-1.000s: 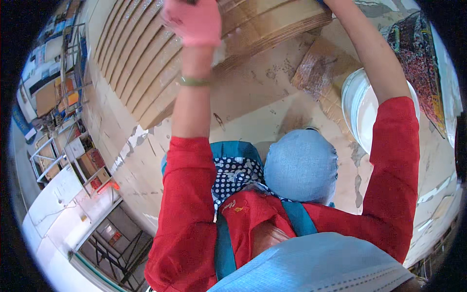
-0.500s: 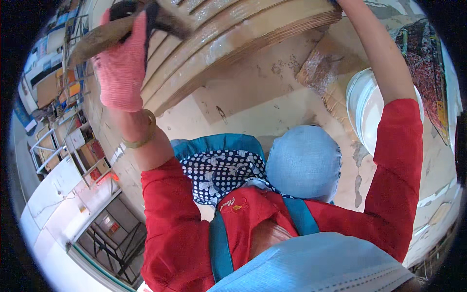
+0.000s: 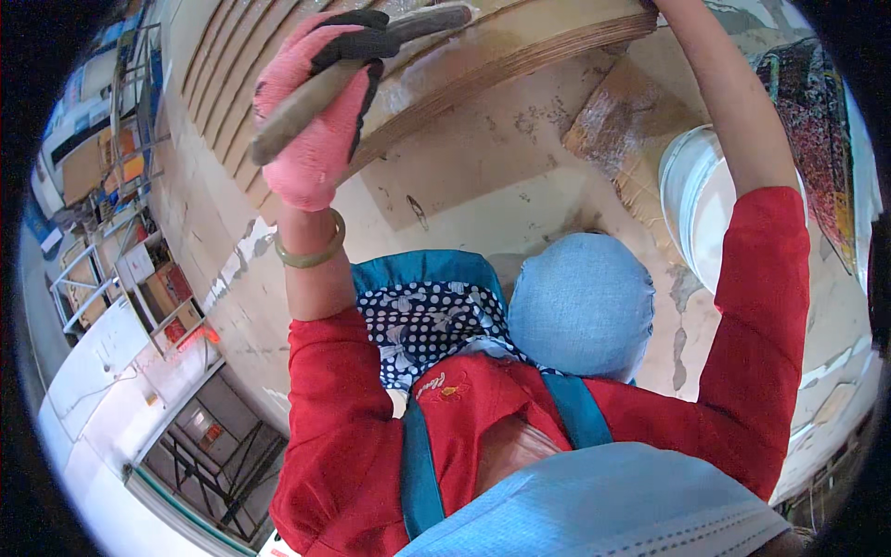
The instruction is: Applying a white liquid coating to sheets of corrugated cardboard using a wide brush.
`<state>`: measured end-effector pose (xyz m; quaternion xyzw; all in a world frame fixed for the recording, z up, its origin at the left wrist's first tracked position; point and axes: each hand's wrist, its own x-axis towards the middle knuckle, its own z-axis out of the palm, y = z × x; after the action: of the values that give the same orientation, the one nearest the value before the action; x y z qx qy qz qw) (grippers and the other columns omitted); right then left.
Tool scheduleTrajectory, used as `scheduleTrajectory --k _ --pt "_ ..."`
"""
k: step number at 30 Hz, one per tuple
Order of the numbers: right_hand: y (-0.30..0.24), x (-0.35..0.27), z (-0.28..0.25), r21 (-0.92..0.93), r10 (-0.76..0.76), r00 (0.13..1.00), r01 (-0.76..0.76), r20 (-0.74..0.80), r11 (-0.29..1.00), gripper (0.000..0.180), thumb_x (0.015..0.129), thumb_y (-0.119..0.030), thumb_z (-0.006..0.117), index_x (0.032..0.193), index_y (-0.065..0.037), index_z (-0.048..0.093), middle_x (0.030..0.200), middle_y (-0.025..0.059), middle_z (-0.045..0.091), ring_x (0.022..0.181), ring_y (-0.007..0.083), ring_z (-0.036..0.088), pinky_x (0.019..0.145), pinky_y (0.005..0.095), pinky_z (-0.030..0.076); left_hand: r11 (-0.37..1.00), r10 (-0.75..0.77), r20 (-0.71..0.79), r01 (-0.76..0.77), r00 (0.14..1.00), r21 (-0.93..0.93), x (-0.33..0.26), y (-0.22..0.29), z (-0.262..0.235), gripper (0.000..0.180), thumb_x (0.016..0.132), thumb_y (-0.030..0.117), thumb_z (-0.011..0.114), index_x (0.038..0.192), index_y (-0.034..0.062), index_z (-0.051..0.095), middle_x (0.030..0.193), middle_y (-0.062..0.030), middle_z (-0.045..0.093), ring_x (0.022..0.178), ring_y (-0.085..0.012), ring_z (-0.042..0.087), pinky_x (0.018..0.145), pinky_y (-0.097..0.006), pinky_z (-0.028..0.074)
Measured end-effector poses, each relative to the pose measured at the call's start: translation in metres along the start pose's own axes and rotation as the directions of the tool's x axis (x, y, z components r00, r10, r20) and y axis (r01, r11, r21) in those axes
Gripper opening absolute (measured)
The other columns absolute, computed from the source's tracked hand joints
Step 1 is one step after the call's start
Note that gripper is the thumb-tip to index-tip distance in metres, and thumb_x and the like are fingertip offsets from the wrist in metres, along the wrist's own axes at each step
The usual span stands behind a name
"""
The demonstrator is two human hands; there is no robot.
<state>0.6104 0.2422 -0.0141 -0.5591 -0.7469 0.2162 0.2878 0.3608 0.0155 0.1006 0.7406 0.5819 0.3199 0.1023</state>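
My left hand (image 3: 320, 111), in a pink knit glove with dark-coated fingers, is closed around a worn wooden-handled brush (image 3: 297, 116). The brush's darker far end (image 3: 434, 24) lies over the uppermost of several stacked curved wooden boards (image 3: 520, 51); I cannot make out bristles. Whitish wet streaks shine on the boards. Bare below its red sleeve, my right forearm (image 3: 733, 102) reaches up along the right end of the stack. Its hand is cut off by the upper edge of the head view.
A white bucket (image 3: 682, 200) stands beneath my right forearm. Stained cardboard (image 3: 631, 121) lies between it and the boards. My denim-covered knee (image 3: 583, 302) is close by on the stained floor (image 3: 445, 223). Metal racks (image 3: 88, 278) and a white table (image 3: 102, 399) stand at the left.
My left hand has swung right and slightly down with the brush, uncovering more board edges at the left. The brush's far end has moved right across the boards. My right arm has hardly moved.
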Motion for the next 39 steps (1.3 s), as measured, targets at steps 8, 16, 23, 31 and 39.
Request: scheduleTrajectory --k 8,16,23,31,39 --pt "0.024 0.007 0.015 -0.358 -0.375 0.927 0.354 0.012 0.864 0.039 0.097 -0.038 0.038 0.120 -0.014 0.057 0.093 0.0229 0.058 0.083 0.0353 0.057 0.075 0.0421 0.045 0.987 0.099 -0.108 -0.084 0.989 0.136 -0.012 -0.011 0.043 0.027 0.082 0.004 0.063 0.108 -0.0011 0.059 0.098 -0.0090 0.062 0.090 -0.0168 0.057 0.084 -0.030 0.046" --pt "0.027 0.010 0.004 -0.016 -0.075 0.997 0.075 0.027 0.997 0.059 0.090 -0.053 0.044 0.115 -0.001 0.057 0.107 0.0246 0.059 0.096 0.0367 0.058 0.083 0.0424 0.044 0.788 -0.603 -0.425 0.422 0.675 -0.448 -0.070 0.001 0.048 0.013 0.084 0.007 0.060 0.092 -0.0034 0.057 0.083 -0.0102 0.060 0.074 -0.0166 0.059 0.069 -0.031 0.051" --pt "0.004 -0.002 -0.001 0.140 -0.005 0.994 0.020 -0.106 0.990 0.063 0.087 -0.055 0.049 0.106 0.004 0.059 0.106 0.0277 0.060 0.098 0.0377 0.058 0.084 0.0416 0.044 0.897 -0.428 -0.645 0.386 0.633 -0.216 -0.057 -0.011 0.020 0.016 0.088 0.013 0.057 0.092 -0.0025 0.057 0.082 -0.0122 0.062 0.074 -0.0206 0.059 0.070 -0.032 0.051" --pt "0.071 0.024 0.017 -0.068 -0.237 0.946 0.227 -0.221 0.971 0.068 0.086 -0.056 0.050 0.107 0.007 0.059 0.103 0.0289 0.061 0.096 0.0399 0.059 0.086 0.0419 0.045 0.710 -0.698 -0.515 0.386 0.497 -0.589 -0.057 0.019 0.043 0.009 0.083 0.006 0.060 0.084 -0.0028 0.058 0.073 -0.0083 0.059 0.066 -0.0158 0.054 0.063 -0.030 0.048" --pt "-0.005 -0.001 -0.008 0.109 0.066 0.997 -0.060 -0.050 0.992 0.063 0.086 -0.056 0.050 0.104 0.004 0.062 0.099 0.0267 0.063 0.093 0.0381 0.060 0.083 0.0422 0.045 0.816 -0.386 -0.846 0.565 0.368 -0.126 -0.028 -0.009 0.053 0.023 0.075 0.014 0.063 0.063 -0.0017 0.052 0.063 -0.0093 0.059 0.052 -0.0215 0.052 0.052 -0.036 0.044"
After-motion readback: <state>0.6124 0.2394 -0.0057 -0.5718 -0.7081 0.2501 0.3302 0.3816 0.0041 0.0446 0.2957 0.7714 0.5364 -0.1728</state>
